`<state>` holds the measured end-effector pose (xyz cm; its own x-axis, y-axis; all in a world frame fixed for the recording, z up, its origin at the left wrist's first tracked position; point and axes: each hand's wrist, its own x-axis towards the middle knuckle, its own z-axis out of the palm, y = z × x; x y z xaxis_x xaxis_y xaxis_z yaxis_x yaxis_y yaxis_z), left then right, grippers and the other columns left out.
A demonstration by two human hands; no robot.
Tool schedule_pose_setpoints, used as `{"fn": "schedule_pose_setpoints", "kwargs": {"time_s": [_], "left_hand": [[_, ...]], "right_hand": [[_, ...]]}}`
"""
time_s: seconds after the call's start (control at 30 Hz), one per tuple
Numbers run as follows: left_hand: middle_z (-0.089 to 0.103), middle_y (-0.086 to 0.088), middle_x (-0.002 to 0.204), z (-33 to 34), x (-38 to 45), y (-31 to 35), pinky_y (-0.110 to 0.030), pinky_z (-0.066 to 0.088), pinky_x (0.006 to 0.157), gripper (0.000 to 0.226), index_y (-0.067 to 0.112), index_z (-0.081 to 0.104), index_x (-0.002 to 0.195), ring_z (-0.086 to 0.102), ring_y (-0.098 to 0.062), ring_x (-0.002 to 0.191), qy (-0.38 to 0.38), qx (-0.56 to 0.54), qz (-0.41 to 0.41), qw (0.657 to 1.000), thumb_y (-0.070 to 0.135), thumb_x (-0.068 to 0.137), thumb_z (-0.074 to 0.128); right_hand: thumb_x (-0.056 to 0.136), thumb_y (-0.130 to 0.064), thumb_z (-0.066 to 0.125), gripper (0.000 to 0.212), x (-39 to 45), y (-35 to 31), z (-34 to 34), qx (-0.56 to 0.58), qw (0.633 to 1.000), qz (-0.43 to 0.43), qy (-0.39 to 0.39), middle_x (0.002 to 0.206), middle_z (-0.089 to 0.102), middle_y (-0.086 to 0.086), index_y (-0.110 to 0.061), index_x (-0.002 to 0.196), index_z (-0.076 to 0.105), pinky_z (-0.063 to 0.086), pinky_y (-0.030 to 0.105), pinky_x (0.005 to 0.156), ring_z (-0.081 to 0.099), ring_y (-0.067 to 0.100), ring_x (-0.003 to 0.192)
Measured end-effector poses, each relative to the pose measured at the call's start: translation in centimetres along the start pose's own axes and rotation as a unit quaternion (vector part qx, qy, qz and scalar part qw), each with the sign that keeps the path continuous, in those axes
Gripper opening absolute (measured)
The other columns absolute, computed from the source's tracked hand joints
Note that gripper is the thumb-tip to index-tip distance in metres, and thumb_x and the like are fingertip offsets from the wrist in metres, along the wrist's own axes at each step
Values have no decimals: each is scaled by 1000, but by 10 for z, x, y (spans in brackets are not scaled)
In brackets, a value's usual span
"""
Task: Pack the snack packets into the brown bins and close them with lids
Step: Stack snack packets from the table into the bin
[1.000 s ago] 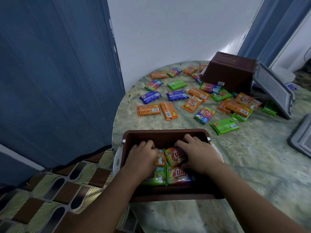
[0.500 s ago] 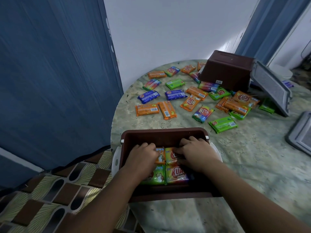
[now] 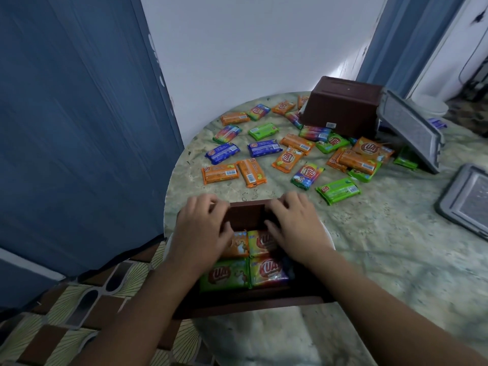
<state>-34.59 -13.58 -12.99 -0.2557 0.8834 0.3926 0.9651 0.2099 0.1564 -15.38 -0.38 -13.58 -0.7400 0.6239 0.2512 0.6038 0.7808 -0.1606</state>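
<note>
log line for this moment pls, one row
stage: packing | left hand and right hand: fingers curled over far rim of near brown bin | bin: four packets showing | lid: off | table: many packets loose

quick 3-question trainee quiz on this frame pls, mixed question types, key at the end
1. True or false: the second brown bin at the far side of the table stands upright with its opening facing up.
2. Multiple choice: where are the left hand and right hand? A) on loose packets on the table B) at the far rim of the near brown bin C) on a grey lid
3. Fill in: the two front packets in the near bin are a green packet and a ____ one.

Key: 1 false, it is overturned, base up. 2 B. 3 rainbow packet.
</note>
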Motion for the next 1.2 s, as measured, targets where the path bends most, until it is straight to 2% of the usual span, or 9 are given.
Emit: {"fn": "schedule_pose_setpoints", "kwargs": {"time_s": [0.07, 0.1, 0.17, 0.23, 0.37, 0.5, 0.8, 1.03, 1.2], "left_hand": [[52, 0, 127, 1, 9, -12, -38, 47, 90, 49, 23, 55, 129, 46, -21, 115, -43, 49, -31, 997, 44, 87, 69], [52, -1, 130, 4, 13, -17, -39, 47, 93, 53, 24, 52, 132, 47, -22, 118, -77, 55, -47, 994, 49, 87, 68], [53, 2, 128, 13, 19, -24, -40, 45, 93, 53, 27, 48, 129, 48, -21, 117, -142, 58, -78, 985, 58, 88, 62], [56, 4, 122, 20, 22, -25, -41, 45, 90, 48, 29, 45, 123, 51, -21, 113, -170, 69, -95, 978, 62, 90, 58], [58, 2, 114, 23, 25, -27, -41, 46, 83, 40, 27, 46, 117, 52, -23, 108, -155, 70, -82, 982, 58, 94, 57], [56, 4, 112, 25, 35, -36, -40, 45, 83, 34, 28, 47, 115, 51, -22, 108, -165, 59, -63, 982, 54, 96, 58], [57, 6, 119, 39, 91, -72, -43, 45, 87, 31, 30, 49, 115, 50, -21, 113, -189, 21, -15, 982, 52, 96, 58], [57, 2, 124, 51, 134, -114, -44, 44, 92, 43, 28, 49, 131, 49, -24, 119, -191, 2, 25, 981, 51, 96, 59], [57, 3, 126, 58, 149, -123, -45, 42, 95, 42, 29, 49, 130, 48, -23, 122, -185, 2, 50, 981, 51, 95, 60]], "right_hand": [[86, -34, 73, 43, 3, 4, 1, -2, 999, 25, 36, 117, 47, 9, -20, 123, 57, 45, 45, 89, 47, 30, 104], [85, -34, 74, 49, 5, 6, 0, -3, 999, 36, 19, 123, 47, 10, -22, 129, 55, 44, 47, 96, 46, 32, 111], [88, -41, 71, 61, 11, 10, -1, -4, 997, 55, -62, 135, 44, 8, -30, 142, 45, 41, 48, 105, 41, 32, 126], [92, -46, 67, 62, 19, 14, -2, -1, 990, 63, -129, 136, 44, 5, -35, 146, 38, 44, 47, 103, 39, 30, 130], [98, -40, 62, 43, 30, 13, -3, 9, 987, 79, -142, 130, 48, 7, -33, 135, 42, 49, 50, 95, 41, 33, 124], [101, -39, 57, 35, 34, 10, -1, -1, 985, 95, -142, 129, 49, 8, -32, 131, 42, 49, 52, 93, 41, 34, 123], [100, -39, 57, 36, 73, 4, 6, -4, 977, 159, -139, 129, 49, 8, -31, 132, 42, 49, 53, 93, 39, 35, 125], [100, -39, 58, 36, 113, -13, 17, -18, 968, 211, -132, 129, 50, 9, -30, 130, 42, 50, 53, 91, 42, 36, 123], [99, -39, 59, 35, 121, -18, 23, -18, 963, 240, -122, 128, 51, 8, -30, 128, 42, 50, 53, 90, 42, 37, 122]]}}
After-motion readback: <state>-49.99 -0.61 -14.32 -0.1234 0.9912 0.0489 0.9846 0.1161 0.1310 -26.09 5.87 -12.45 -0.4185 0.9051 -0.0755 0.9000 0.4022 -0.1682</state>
